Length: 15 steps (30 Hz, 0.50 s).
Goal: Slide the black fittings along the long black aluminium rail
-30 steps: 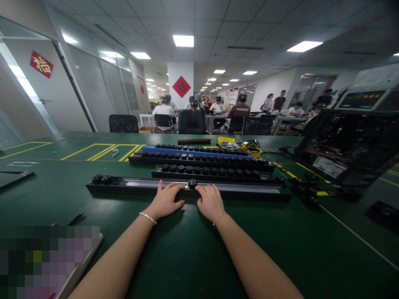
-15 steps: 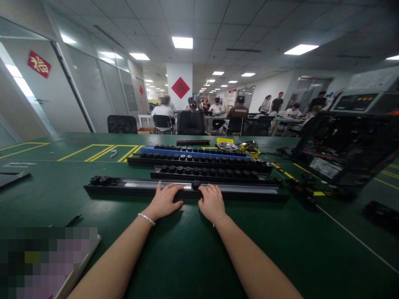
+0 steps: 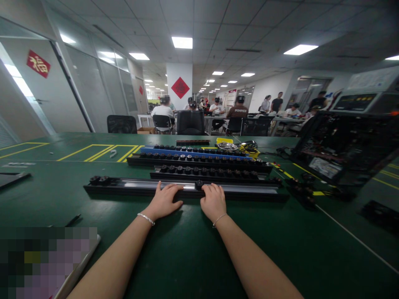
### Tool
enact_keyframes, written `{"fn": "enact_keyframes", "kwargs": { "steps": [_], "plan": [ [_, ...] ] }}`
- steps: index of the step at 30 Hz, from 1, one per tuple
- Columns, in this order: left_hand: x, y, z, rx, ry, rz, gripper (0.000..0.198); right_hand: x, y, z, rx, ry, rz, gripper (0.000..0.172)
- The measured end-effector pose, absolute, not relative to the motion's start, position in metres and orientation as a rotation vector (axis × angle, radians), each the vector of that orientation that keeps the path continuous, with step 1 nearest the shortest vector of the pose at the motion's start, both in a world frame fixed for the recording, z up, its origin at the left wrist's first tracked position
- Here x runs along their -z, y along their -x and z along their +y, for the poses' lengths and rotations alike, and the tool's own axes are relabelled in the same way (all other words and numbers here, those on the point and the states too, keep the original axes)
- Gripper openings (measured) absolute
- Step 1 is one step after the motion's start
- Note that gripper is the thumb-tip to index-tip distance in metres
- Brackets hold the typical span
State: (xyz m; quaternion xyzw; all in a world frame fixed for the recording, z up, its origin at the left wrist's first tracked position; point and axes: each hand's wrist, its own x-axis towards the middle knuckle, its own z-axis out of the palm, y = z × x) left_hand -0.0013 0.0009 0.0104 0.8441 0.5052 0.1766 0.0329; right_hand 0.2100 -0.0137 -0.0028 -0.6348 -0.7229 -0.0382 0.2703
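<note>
A long black rail point(image 3: 249, 190) with a silver groove lies crosswise on the green table point(image 3: 187, 249). My left hand point(image 3: 163, 200) rests flat on its middle, fingers spread and holding nothing. My right hand point(image 3: 213, 200) sits just to the right, fingers curled together over the rail, against a small black slider knob point(image 3: 198, 183) that rides in the groove between my hands. Two more black knobs point(image 3: 99, 180) sit at the rail's left end.
Behind it lie three more rails full of black knobs point(image 3: 205, 170), the farthest one blue point(image 3: 149, 150). Loose black parts point(image 3: 304, 189) and an open machine point(image 3: 343, 145) stand at the right. A metal bowl point(image 3: 227, 145) sits at the back. People sit at far tables.
My right hand and the black knob have slid a little to the right along the rail. My left hand has stayed in place.
</note>
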Motion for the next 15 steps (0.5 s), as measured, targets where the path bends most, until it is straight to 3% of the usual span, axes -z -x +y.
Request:
{"fn": "enact_keyframes", "kwargs": {
  "steps": [15],
  "plan": [
    [-0.0091,0.0015,0.0013,-0.546,-2.607,1.552,0.049,-0.0004,-0.2113,-0.0155,0.100,1.734,-1.879,0.031]
  ]
}}
